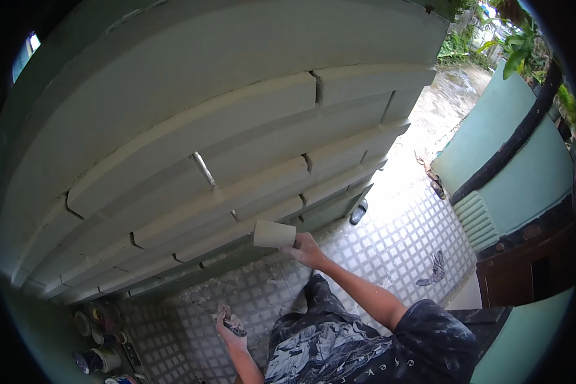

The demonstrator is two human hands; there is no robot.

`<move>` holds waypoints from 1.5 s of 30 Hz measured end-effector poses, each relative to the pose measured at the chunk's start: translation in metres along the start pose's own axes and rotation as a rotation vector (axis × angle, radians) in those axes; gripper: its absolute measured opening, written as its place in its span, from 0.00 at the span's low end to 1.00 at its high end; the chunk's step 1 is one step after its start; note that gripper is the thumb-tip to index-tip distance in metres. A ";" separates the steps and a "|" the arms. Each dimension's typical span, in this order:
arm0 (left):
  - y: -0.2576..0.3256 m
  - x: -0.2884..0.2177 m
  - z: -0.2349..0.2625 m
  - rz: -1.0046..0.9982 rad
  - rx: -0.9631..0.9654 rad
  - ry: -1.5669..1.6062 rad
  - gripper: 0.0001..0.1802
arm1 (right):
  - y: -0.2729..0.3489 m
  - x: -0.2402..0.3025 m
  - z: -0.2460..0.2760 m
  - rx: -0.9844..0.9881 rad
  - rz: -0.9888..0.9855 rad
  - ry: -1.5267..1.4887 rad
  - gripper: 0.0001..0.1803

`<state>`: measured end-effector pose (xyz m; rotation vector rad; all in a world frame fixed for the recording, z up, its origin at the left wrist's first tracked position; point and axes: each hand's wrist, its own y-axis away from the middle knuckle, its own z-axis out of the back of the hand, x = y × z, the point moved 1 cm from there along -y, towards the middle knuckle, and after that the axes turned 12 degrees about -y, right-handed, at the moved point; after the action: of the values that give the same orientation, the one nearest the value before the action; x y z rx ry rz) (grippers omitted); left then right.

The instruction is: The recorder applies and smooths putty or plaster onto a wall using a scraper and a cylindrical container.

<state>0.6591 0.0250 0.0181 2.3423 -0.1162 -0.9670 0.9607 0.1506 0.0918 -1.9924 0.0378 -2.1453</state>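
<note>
My right hand [306, 251] is closed on the edge of a pale, flat-sided rectangular piece [273, 234], held up close to the lower part of the wall. Its exact kind does not show. Lower and to the left, my left hand [229, 324] is smudged white, its fingers curled at a small dark thing [236, 329] that I cannot make out. In front of me rises a cream wall [237, 109] with long raised horizontal bands, cut by short upright grooves. A narrow bright gap [204, 169] shows between two bands.
Grey checkered tiles [390, 237] cover the floor. Several tubs and buckets [105, 360] stand at lower left. A dark sandal [359, 212] lies by the wall's end, a crumpled cloth [434, 270] farther right. Dark wooden furniture [528, 265] and a light green wall [502, 134] bound the right.
</note>
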 end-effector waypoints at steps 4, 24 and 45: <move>-0.006 0.009 -0.019 0.020 0.032 0.033 0.24 | 0.035 -0.009 -0.003 -0.428 -0.276 -0.755 0.12; -0.079 0.035 -0.206 -0.218 0.278 -0.499 0.23 | -0.068 -0.052 0.432 -1.523 -0.028 1.009 0.08; -0.168 0.065 -0.345 -1.629 0.184 -1.772 0.09 | -0.107 -0.040 0.547 -1.264 -0.079 0.965 0.08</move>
<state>0.9134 0.3142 0.0773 0.4138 1.1357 -3.3671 1.4897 0.3306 0.1156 -0.8925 1.8143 -3.2610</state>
